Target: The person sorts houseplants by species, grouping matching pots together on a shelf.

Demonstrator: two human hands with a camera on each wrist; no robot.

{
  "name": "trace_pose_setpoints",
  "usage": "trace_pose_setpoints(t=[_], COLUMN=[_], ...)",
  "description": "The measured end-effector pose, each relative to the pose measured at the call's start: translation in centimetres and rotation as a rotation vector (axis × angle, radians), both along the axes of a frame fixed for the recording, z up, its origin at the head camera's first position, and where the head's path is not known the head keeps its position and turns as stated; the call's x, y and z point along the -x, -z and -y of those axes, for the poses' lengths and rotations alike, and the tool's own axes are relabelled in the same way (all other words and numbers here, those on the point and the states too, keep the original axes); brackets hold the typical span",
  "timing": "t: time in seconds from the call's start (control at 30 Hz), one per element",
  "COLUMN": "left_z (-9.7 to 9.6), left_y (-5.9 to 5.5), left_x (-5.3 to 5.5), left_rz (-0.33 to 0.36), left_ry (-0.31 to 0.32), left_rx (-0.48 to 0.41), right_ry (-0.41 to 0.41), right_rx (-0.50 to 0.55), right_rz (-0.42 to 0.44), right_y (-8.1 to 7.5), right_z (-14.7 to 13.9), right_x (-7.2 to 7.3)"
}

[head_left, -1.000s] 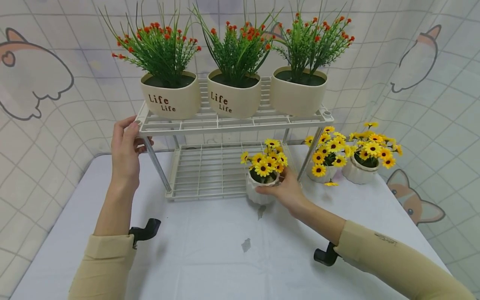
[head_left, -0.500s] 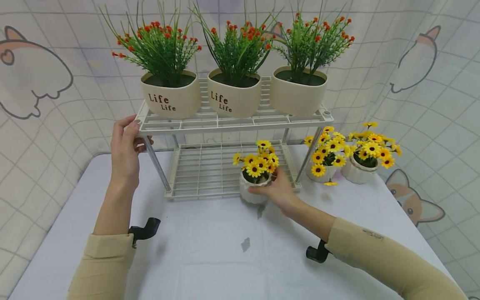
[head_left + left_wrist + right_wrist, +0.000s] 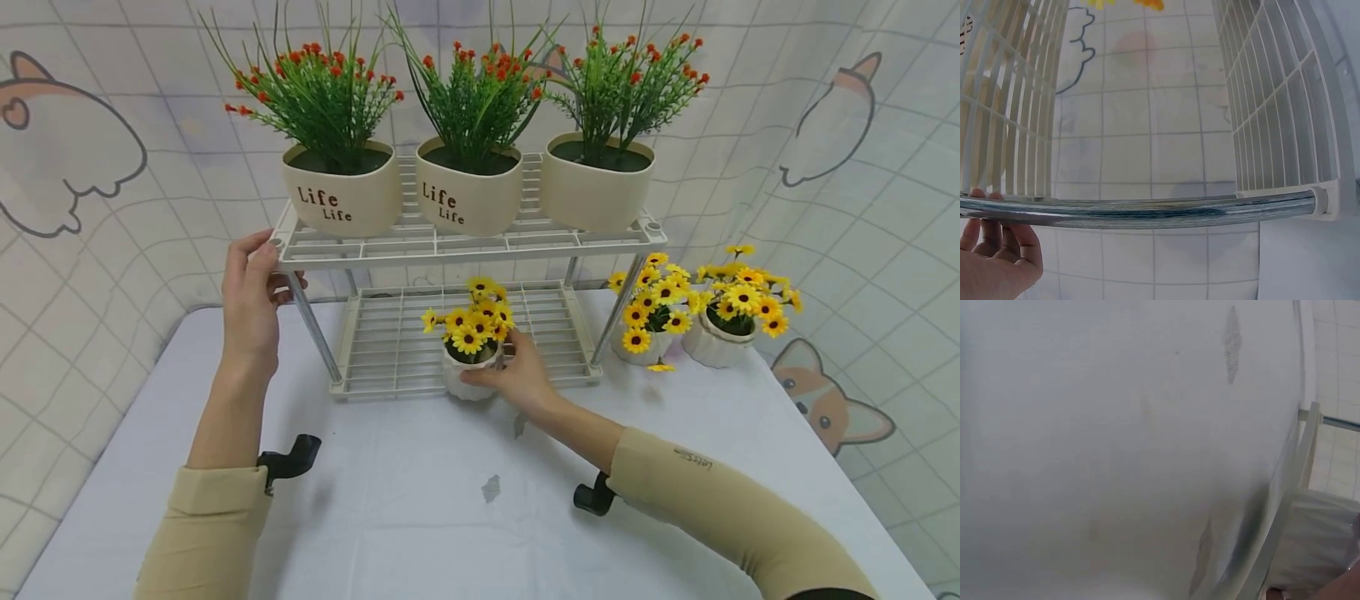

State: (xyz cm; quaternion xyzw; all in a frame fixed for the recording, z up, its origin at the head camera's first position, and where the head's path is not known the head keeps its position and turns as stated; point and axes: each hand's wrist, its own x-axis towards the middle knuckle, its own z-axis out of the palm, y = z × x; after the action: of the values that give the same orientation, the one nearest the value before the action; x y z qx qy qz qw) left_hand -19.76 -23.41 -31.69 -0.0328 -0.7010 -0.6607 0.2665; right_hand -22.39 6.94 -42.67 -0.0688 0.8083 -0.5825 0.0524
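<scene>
My right hand (image 3: 517, 379) grips a small white ribbed flowerpot (image 3: 467, 382) with yellow daisy-like flowers (image 3: 472, 327), thumb across its front and fingers round its right side. The pot is at the front edge of the lower tier (image 3: 397, 333) of a white wire rack. In the right wrist view only part of the pot (image 3: 1313, 540) shows, beside the rack's edge. My left hand (image 3: 251, 300) holds the rack's upper left front corner, fingers curled round the metal post (image 3: 1147, 212) just under the top tier.
Three cream planters (image 3: 345, 196) with red-flowered greenery stand in a row on the rack's top tier (image 3: 472, 250). Right of the rack, two more yellow-flowered pots (image 3: 720, 337) stand on the white-covered table (image 3: 420, 500). A tile-patterned curtain (image 3: 810, 217) hangs behind.
My right hand has carried the yellow-flowered pot leftward along the front of the lower tier, toward its middle. My left hand stays on the rack's corner.
</scene>
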Motion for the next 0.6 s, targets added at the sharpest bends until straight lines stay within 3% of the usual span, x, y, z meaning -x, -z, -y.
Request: trace_pose_setpoints(t=[0.3, 0.6], left_z=[0.0, -0.2], left_y=[0.0, 0.1], left_x=[0.0, -0.1], left_rz=[0.011, 0.012], left_ry=[-0.002, -0.018], left_rx=[-0.011, 0.004], right_ry=[-0.064, -0.095], right_rx=[0.042, 0.017], right_rz=[-0.025, -0.084], right_y=[0.7, 1.1], right_z=[3.6, 6.5], right_x=[0.4, 1.1])
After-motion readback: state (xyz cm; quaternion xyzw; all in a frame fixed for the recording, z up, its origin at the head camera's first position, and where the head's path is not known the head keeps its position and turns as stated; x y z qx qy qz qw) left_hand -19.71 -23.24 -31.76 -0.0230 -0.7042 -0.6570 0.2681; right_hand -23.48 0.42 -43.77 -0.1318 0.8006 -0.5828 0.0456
